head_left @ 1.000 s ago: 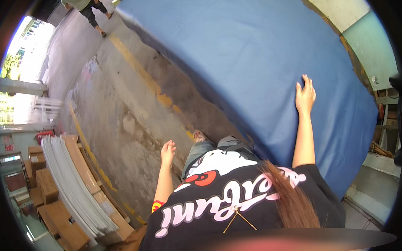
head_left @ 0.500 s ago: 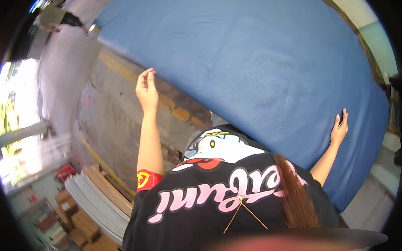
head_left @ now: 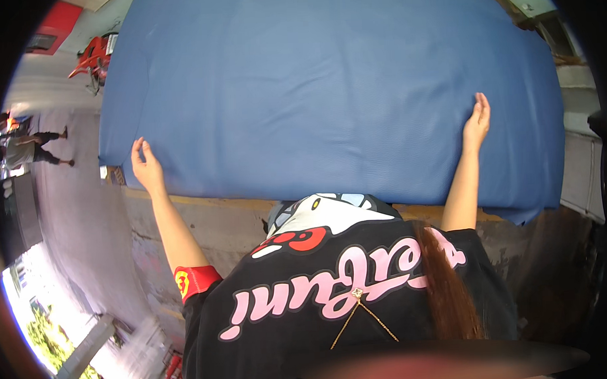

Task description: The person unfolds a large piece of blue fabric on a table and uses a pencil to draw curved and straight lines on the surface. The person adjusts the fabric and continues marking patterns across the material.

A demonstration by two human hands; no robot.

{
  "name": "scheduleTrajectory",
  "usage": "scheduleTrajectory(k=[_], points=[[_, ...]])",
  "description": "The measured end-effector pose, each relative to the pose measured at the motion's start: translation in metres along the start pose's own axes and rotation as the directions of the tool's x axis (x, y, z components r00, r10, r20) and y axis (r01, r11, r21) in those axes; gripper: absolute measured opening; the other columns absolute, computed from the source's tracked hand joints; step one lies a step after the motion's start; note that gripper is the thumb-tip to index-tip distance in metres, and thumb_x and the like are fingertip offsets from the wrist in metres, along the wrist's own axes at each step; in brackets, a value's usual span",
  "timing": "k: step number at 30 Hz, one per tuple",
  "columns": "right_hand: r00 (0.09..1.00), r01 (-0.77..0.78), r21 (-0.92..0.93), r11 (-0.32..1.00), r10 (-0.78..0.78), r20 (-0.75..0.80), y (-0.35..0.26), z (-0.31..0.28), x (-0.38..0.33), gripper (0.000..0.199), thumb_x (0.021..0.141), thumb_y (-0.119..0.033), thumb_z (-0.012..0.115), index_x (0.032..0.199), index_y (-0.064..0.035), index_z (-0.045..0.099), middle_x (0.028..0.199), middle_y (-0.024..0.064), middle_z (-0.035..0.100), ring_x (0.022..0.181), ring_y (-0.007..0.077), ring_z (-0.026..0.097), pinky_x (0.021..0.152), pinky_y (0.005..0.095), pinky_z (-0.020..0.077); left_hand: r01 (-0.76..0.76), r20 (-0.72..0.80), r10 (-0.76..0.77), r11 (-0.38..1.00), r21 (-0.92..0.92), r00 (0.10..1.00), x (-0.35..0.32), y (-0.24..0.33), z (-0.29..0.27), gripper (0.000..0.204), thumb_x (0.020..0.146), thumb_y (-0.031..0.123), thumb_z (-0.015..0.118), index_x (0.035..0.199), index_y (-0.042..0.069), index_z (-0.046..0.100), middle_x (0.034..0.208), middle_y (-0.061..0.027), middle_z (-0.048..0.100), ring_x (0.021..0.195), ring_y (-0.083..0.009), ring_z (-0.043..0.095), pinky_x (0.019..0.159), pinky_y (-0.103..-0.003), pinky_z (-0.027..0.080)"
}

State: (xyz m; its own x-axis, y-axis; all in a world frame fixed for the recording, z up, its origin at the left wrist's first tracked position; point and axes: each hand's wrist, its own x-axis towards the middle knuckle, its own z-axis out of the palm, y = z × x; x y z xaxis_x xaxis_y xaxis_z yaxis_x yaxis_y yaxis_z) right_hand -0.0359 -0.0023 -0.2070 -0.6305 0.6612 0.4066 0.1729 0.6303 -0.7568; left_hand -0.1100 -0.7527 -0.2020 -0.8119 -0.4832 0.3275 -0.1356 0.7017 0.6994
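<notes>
A wide sheet of blue leather (head_left: 300, 103) spreads in front of me, with faint creases and grain across it. Its near edge runs just beyond my body. Over the left end of the sheet is my left hand (head_left: 147, 167), fingers up and slightly bent, thumb apart, nothing in it. My right hand (head_left: 476, 124) is over the right part, fingers stretched out and also holding nothing. Whether either palm touches the leather I cannot tell. What supports the sheet is mostly hidden beneath it.
Worn concrete floor with a yellow line (head_left: 234, 202) lies below the near edge. At far left a person (head_left: 31, 149) walks along the passage. A red machine (head_left: 93, 62) stands beyond the sheet's left corner. Grey boxy surfaces (head_left: 580, 170) border the right.
My view has turned to the left, so the leather's near edge now lies level before me. Both hands are over the sheet; the left was at its edge before.
</notes>
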Motion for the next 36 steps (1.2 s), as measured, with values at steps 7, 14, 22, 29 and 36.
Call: scheduleTrajectory(k=[7,14,22,29,36], points=[[0.942,-0.329,0.424,0.844,0.262,0.208,-0.140,0.108,-0.046,0.041,0.107,-0.033,0.036,0.127,-0.0074,0.061,0.117,0.0071,0.065,0.117,0.0209,0.057,0.104,0.0362,0.0422,0.019,0.117,-0.105,0.818,0.574,0.988,0.038,-0.048,0.003,0.061,0.099,0.055,0.039,0.149,0.020,0.039,0.158,-0.0070,0.030,0.148,-0.0294,0.021,0.115,-0.061,0.013],[0.866,-0.154,0.191,0.970,0.040,0.498,-0.213,0.172,-0.082,0.043,0.107,-0.035,0.033,0.133,-0.0087,0.054,0.123,0.0099,0.063,0.119,0.0223,0.058,0.100,0.0380,0.0473,0.001,0.088,-0.061,0.826,0.563,0.994,0.029,-0.042,0.007,0.059,0.099,0.052,0.043,0.147,0.018,0.041,0.157,-0.0084,0.032,0.146,-0.0310,0.023,0.114,-0.062,0.014],[0.875,-0.373,0.453,0.810,0.143,0.463,-0.250,0.207,-0.134,0.034,0.106,-0.024,0.038,0.121,-0.0030,0.060,0.110,0.0094,0.064,0.102,0.0167,0.062,0.090,0.0316,0.0532,0.003,0.079,-0.054,0.841,0.541,0.995,0.029,-0.042,0.006,0.059,0.099,0.052,0.043,0.147,0.018,0.042,0.157,-0.0084,0.032,0.146,-0.0324,0.023,0.114,-0.063,0.013],[0.891,-0.300,0.465,0.833,0.071,0.448,-0.266,0.253,-0.123,0.013,0.097,-0.014,0.057,0.103,-0.0041,0.062,0.099,0.0045,0.065,0.096,0.0132,0.064,0.088,0.0286,0.0504,-0.003,0.089,-0.051,0.857,0.515,0.995,0.027,-0.037,0.005,0.060,0.099,0.050,0.044,0.147,0.016,0.042,0.157,-0.0103,0.031,0.146,-0.0340,0.022,0.114,-0.063,0.012],[0.872,-0.121,0.215,0.969,0.000,0.490,-0.292,0.298,-0.110,0.015,0.090,-0.019,0.060,0.098,-0.0075,0.067,0.090,0.0023,0.072,0.084,0.0110,0.065,0.077,0.0270,0.0499,-0.013,0.112,-0.050,0.865,0.502,0.992,0.027,-0.031,0.002,0.059,0.098,0.045,0.047,0.147,0.013,0.040,0.157,-0.0130,0.031,0.146,-0.0364,0.021,0.113,-0.065,0.010]])
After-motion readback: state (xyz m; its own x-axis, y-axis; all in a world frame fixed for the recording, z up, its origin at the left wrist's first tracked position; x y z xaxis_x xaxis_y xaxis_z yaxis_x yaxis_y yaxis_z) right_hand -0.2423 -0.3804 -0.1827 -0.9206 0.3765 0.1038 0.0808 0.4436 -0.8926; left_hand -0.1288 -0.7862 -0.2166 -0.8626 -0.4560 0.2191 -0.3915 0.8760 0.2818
